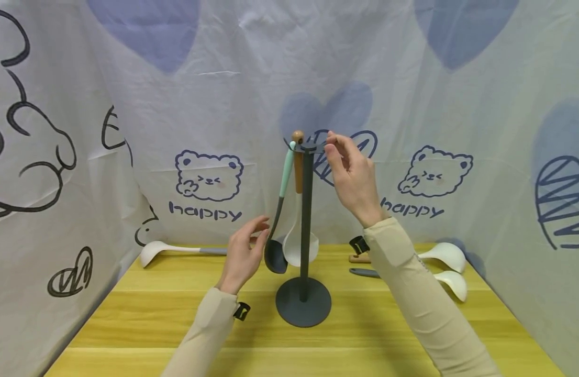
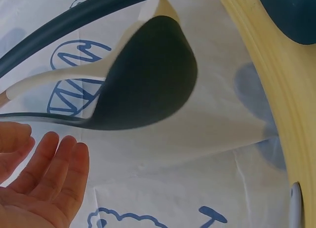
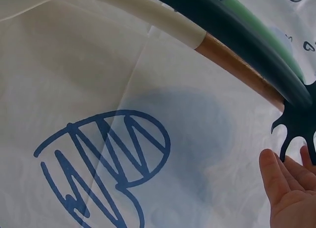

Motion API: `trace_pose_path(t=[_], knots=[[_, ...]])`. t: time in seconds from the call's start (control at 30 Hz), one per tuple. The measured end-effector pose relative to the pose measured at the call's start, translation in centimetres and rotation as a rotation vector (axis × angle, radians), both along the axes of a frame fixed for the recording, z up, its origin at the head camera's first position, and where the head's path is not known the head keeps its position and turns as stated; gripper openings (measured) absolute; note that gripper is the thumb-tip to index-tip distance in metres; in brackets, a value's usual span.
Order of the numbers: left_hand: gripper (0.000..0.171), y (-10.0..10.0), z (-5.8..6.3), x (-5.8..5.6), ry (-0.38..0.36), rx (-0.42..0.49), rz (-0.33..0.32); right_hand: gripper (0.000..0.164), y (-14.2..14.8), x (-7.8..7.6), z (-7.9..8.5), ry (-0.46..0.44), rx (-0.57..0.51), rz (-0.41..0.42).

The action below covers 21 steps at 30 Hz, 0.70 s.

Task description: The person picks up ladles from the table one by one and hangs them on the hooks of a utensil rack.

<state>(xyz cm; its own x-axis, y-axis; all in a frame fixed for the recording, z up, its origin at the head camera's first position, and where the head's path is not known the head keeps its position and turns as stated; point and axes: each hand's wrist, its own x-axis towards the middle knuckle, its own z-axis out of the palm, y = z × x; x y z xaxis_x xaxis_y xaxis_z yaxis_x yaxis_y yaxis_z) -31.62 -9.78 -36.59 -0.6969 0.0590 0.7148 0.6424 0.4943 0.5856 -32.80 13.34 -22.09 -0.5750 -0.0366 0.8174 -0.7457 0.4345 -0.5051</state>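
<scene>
A dark utensil stand rises from a round base, with a ring of hooks at its top. From it hang a dark ladle with a mint-green handle and a white utensil with a wooden handle, its bowl partly behind the post. My right hand pinches a hook at the top's right side between thumb and fingers. Low on the left, my left hand is beside the dark ladle, fingers loosely bent and holding nothing; the left wrist view shows a small gap below the ladle's neck.
On the wooden table, a white ladle with a grey handle lies at the back left. Two white ladles lie back right, one upper and one lower, partly behind my right forearm. Printed cloth encloses the table's back and sides.
</scene>
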Motion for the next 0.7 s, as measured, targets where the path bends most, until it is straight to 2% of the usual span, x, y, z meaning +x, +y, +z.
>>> trace_pose_path(t=[0.23,0.53,0.7], knots=[[0.028,-0.6,-0.8,0.5,-0.032,0.031,0.015,0.046,0.0,-0.1,-0.2,0.024,0.021,-0.018],[0.027,-1.4,-2.1,0.9,-0.024,0.046,0.046,0.045,0.0,0.0,-0.5,0.038,0.018,-0.004],[0.027,-1.5,-2.6,0.9,-0.036,0.049,0.052,0.051,0.1,0.0,-1.2,0.008,0.011,0.015]])
